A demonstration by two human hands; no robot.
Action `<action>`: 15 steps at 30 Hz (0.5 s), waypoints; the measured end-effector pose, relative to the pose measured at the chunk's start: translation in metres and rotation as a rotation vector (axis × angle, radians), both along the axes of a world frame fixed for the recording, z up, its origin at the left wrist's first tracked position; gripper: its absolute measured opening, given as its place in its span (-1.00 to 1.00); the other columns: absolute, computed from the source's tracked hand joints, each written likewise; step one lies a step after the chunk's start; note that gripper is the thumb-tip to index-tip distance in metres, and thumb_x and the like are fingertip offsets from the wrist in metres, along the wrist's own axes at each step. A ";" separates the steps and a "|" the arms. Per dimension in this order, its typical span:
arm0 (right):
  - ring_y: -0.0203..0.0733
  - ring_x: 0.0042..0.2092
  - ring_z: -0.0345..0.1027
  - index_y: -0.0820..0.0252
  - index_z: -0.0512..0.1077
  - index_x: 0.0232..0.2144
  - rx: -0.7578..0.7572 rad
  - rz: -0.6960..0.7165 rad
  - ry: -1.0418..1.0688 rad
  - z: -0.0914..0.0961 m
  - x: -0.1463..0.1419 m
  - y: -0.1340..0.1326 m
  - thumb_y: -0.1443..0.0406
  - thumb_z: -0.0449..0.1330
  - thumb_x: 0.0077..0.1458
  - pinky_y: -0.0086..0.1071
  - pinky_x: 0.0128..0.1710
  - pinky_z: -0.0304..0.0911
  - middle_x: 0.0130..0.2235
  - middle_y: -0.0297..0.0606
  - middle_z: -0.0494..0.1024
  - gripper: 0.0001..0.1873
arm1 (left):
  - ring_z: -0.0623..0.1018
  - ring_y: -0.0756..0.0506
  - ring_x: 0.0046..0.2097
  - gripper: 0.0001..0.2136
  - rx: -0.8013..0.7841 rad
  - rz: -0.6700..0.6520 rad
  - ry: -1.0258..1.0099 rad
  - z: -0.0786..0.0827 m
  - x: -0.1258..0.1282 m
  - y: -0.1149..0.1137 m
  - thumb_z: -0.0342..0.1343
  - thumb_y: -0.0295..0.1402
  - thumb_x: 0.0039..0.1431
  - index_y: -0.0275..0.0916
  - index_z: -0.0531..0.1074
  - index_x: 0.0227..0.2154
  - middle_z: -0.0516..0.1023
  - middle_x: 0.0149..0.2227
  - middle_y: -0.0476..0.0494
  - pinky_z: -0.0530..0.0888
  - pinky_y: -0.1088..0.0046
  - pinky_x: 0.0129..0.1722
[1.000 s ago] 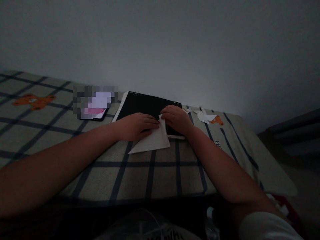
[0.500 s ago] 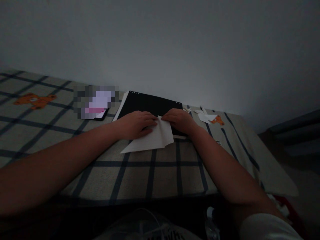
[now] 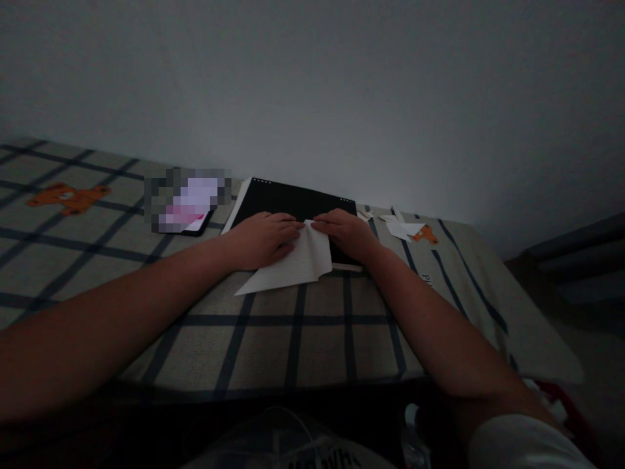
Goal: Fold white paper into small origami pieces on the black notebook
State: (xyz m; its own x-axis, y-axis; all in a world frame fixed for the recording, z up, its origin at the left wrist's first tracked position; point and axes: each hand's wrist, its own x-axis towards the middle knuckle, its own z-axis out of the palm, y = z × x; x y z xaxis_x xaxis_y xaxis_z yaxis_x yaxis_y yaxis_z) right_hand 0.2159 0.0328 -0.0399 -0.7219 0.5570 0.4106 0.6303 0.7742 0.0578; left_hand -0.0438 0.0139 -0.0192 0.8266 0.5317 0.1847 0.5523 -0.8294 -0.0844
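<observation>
Because the room is dim, the head view shows little fine detail: two bare forearms reach from the lower corners toward the middle of the frame, where a folded white sheet of paper [image 3: 293, 267] lies half on a black notebook [image 3: 293, 200] and half on the checked cloth [image 3: 293, 339]. The left hand [image 3: 261, 238] rests flat on the sheet with its fingers stretched out, apparently pinning it so it cannot slide. The right hand [image 3: 347, 234] meets it at the sheet's upper corner, fingertips on the paper's edge; whether they pinch that corner or only press it is too dark to tell. The notebook probably serves as a firm backing on the soft cloth. At centre left, just beside the notebook, lies a phone [image 3: 188, 203], its screen blurred out. At centre right, small white paper scraps [image 3: 403, 228] sit apart from the hands. An orange bear print [image 3: 68, 195] marks the cloth at far left. No box, tray or other container appears.
</observation>
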 end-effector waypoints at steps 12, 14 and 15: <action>-0.14 -0.07 0.41 0.07 0.50 0.03 -0.043 0.026 -0.052 -0.001 0.003 0.001 0.43 0.06 0.25 -0.27 -0.11 0.34 0.00 -0.30 0.60 -0.62 | 0.32 -0.21 0.23 -0.57 0.002 0.041 0.037 -0.006 0.000 0.001 -0.18 -0.24 0.36 -0.33 0.26 0.18 0.32 0.26 -0.27 0.28 0.22 0.07; -0.14 -0.07 0.41 0.08 0.50 0.03 -0.038 0.033 -0.061 0.000 0.003 0.001 0.43 0.06 0.25 -0.28 -0.10 0.33 0.00 -0.29 0.60 -0.63 | 0.32 -0.22 0.23 -0.58 0.007 0.039 0.037 -0.006 0.001 0.001 -0.18 -0.25 0.36 -0.33 0.27 0.17 0.32 0.26 -0.26 0.28 0.20 0.07; -0.14 -0.07 0.41 0.10 0.50 0.02 -0.036 0.037 -0.066 0.000 0.003 0.000 0.43 0.06 0.25 -0.28 -0.10 0.33 0.00 -0.28 0.60 -0.63 | 0.32 -0.22 0.23 -0.58 0.011 0.038 0.040 -0.006 0.001 0.001 -0.18 -0.25 0.36 -0.33 0.28 0.16 0.32 0.26 -0.26 0.28 0.20 0.07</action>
State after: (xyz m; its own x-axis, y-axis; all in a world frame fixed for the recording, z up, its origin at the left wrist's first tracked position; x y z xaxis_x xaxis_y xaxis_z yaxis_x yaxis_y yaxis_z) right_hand 0.2188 0.0330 -0.0400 -0.7670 0.5429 0.3419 0.5970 0.7991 0.0703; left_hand -0.0432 0.0146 -0.0249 0.8128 0.5607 0.1578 0.5792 -0.8070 -0.1157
